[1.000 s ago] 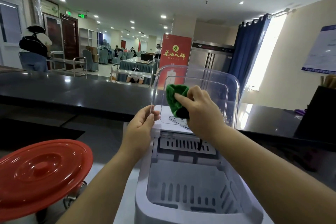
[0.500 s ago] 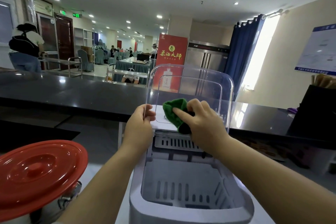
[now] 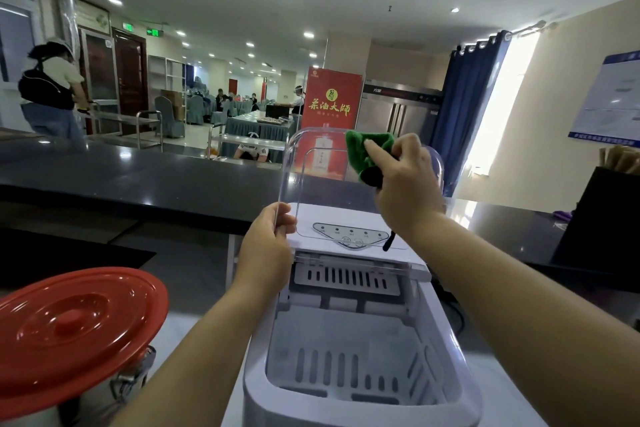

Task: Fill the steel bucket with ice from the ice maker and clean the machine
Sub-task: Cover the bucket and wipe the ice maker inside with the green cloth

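The white ice maker [image 3: 256, 388] stands in front of me with its clear lid [image 3: 311, 170] raised upright. Its slotted grey basket [image 3: 346, 350] holds no ice that I can see. My left hand [image 3: 268, 239] pinches the lid's lower left edge. My right hand [image 3: 405, 180] presses a green cloth [image 3: 363, 151] against the upper right of the lid's inner face. The steel bucket [image 3: 114, 395] sits at the lower left, covered by a red lid [image 3: 76, 329].
A long dark counter [image 3: 138, 180] runs behind the machine. A black box [image 3: 602, 218] with sticks stands at the right on it. A red banner [image 3: 330, 114] and steel fridge stand beyond. A person with a backpack [image 3: 48, 90] is far left.
My right hand has carried the green cloth from the lid's lower middle up to its upper right. My left hand stays on the lid's left edge.
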### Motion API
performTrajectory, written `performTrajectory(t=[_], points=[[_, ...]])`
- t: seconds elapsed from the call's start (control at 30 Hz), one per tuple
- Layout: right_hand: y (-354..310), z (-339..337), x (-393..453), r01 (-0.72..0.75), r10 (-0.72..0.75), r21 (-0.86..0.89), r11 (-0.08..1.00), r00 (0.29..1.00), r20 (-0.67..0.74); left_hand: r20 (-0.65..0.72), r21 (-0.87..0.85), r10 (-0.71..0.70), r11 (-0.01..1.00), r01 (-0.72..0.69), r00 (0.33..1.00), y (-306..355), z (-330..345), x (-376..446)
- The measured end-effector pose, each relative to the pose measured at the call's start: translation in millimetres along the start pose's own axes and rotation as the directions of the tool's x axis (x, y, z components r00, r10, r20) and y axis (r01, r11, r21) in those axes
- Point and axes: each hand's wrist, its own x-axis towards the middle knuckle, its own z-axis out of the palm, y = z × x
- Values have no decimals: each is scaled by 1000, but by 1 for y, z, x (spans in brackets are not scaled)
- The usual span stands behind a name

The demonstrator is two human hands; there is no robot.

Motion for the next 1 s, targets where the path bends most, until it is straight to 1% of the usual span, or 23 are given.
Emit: performTrajectory(t=[0.07,0.17,0.3,0.5,0.6,0.67,0.73,0.9,1.0], points=[[-7,4,-3,32,-35,47,998,998,56,-2,5,1,1000,-1,1000,0,0,0],[-18,5,-13,153,-165,104,983,978,124,-8,13,-1,1000,1,1000,0,1,0],[-27,2,-34,221,-255,163,962,940,228,-10,29,-2,1000,3,1000,-1,1,0],[-18,-6,-70,363,-410,197,911,852,327,31,86,58,994,-61,998,3,-2,-4],[-9,-10,-69,414,-440,150,898,839,319,37,129,81,988,-85,996,3,-1,-3],[-3,-12,-62,428,-441,113,897,847,295,44,151,75,985,-81,996,2,0,-1],[3,-14,-53,409,-412,66,910,873,260,48,160,66,985,-73,997,3,1,-1],[20,-15,-24,235,-227,-38,971,963,146,68,175,54,982,-65,996,4,4,-2],[31,-17,-9,125,-120,-76,989,991,64,71,182,51,981,-63,996,3,4,-3]])
